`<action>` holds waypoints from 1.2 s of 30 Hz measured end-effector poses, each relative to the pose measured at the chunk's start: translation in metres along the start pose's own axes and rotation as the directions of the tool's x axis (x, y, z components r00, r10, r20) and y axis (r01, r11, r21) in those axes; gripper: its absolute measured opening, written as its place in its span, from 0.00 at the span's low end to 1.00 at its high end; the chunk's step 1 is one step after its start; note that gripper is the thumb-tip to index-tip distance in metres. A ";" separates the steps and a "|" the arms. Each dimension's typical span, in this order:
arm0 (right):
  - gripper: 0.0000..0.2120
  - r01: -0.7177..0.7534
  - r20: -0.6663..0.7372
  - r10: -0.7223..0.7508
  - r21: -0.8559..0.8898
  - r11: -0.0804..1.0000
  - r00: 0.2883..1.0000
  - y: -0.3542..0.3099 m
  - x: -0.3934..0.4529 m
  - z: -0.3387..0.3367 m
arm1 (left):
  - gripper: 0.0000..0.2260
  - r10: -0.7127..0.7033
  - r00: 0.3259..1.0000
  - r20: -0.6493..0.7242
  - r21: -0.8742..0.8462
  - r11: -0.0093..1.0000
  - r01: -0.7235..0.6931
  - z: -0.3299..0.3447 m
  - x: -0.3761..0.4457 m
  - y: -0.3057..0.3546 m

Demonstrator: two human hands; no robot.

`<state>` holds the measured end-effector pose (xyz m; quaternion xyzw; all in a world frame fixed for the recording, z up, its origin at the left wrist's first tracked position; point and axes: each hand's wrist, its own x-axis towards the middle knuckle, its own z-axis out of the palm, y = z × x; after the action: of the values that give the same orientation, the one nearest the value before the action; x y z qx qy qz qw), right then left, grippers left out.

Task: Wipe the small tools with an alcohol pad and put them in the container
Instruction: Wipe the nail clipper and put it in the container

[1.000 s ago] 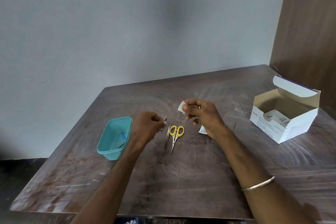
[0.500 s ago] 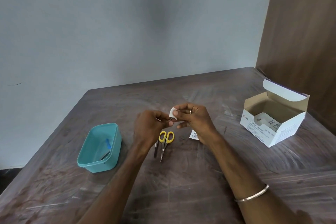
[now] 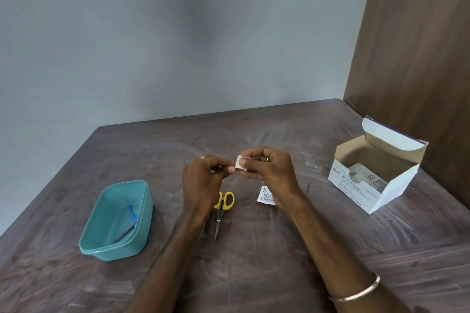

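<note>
Pinching alcohol pad [image 3: 241,162] in right hand [image 3: 269,170] | left hand [image 3: 203,180] fingertips curled, contents hidden | scissors [image 3: 221,208] on table

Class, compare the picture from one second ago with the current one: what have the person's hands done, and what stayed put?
The left hand, pinching a small metal tool, and the right hand, holding the white pad, were apart and have come together. The yellow scissors, teal container, torn wrapper and swab box stayed put.

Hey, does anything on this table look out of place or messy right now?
Only a torn swab wrapper lying loose on the table, beside the right hand. The swab box sits open; nothing looks spilled or damaged.
</note>
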<state>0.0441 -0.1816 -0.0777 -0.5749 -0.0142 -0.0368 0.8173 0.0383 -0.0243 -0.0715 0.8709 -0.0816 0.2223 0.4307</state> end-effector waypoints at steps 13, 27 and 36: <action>0.06 0.019 0.018 -0.019 -0.038 0.999 1.000 0.003 -0.004 0.006 | 0.06 0.044 0.998 -0.050 0.088 0.995 -0.040 0.007 -0.005 -0.006; 0.08 -0.002 0.016 0.003 -0.078 0.997 1.000 0.006 -0.006 0.014 | 0.05 0.041 0.976 -0.213 0.030 0.999 -0.035 0.009 -0.006 -0.008; 0.07 -0.030 0.014 0.031 -0.064 0.998 0.999 0.008 -0.012 0.024 | 0.09 0.220 0.949 -0.225 0.206 0.963 -0.175 0.006 -0.010 -0.007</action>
<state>0.0331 -0.1560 -0.0783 -0.6010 -0.0101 -0.0204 0.7989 0.0338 -0.0255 -0.0844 0.8599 -0.0939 0.3771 0.3309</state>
